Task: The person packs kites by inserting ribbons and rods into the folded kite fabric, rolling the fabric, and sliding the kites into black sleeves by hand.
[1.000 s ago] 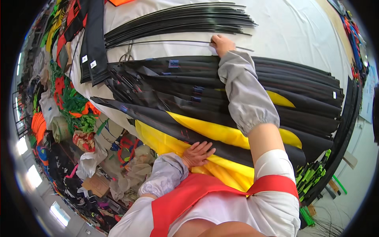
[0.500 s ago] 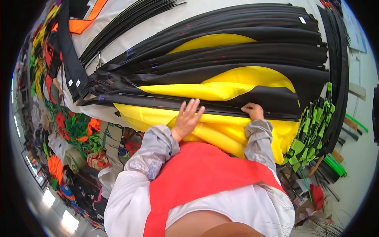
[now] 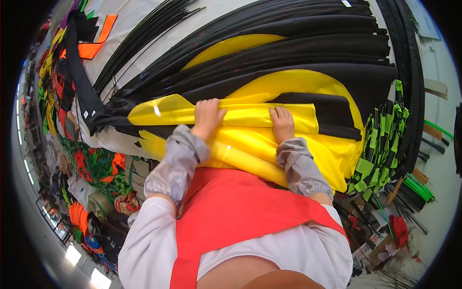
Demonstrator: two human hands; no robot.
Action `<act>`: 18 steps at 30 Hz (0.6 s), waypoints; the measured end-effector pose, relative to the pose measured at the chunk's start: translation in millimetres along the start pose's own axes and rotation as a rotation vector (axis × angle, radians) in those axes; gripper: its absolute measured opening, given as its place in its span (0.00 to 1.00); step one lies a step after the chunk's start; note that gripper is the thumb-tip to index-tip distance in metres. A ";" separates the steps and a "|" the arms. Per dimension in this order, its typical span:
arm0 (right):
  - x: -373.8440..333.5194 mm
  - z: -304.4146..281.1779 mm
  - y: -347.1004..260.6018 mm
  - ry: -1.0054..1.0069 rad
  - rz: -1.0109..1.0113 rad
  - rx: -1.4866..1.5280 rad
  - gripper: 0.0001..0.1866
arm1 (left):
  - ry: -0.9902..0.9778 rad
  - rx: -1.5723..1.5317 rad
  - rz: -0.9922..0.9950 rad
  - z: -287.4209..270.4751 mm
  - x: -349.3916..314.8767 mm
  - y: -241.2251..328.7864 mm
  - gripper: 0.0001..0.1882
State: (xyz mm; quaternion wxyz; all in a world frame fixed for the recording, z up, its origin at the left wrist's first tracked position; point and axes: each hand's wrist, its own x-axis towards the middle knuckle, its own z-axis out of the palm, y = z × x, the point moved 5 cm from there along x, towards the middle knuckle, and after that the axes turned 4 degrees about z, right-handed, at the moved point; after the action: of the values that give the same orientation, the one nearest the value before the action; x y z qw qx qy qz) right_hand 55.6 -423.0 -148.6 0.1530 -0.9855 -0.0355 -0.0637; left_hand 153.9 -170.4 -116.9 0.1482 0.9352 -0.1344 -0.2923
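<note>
Left hand (image 3: 207,117) — fingers curled over the far edge of a shiny yellow fabric sheet (image 3: 248,115), folded into a strip across black fabric panels (image 3: 370,74) at the near side of the white-covered tabletop (image 3: 228,8). Right hand (image 3: 282,124) bent over the same strip, nearer its right end — can't tell whether either pinches it. Thin black rods (image 3: 144,41) lie bundled, far left.

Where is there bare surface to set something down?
White surface shows between the orange strip and the black rods, and in a wedge between those rods and the black panels. Crowded: around your left hand and right hand, on yellow fabric.
</note>
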 end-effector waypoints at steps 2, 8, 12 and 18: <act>4.9 6.7 14.5 -0.069 -0.004 0.007 0.17 | 0.700 0.261 0.533 -14.1 -38.6 35.1 0.21; 20.0 -34.0 101.4 -0.732 0.582 0.008 0.28 | 0.380 0.162 0.407 30.8 -14.0 5.8 0.18; 38.0 -50.6 39.7 -0.275 0.056 0.039 0.38 | 0.273 0.119 0.291 33.7 14.8 1.8 0.22; 49.1 18.5 -35.6 -0.587 0.143 0.072 0.31 | 0.541 -0.324 0.297 1.3 11.2 -10.5 0.18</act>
State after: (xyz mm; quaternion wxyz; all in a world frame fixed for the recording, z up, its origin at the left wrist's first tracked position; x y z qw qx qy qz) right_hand 103.1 -381.0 -148.9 0.1750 -0.9558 -0.0110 0.2359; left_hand 163.8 -164.8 -127.3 0.3658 0.9134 -0.1766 -0.0268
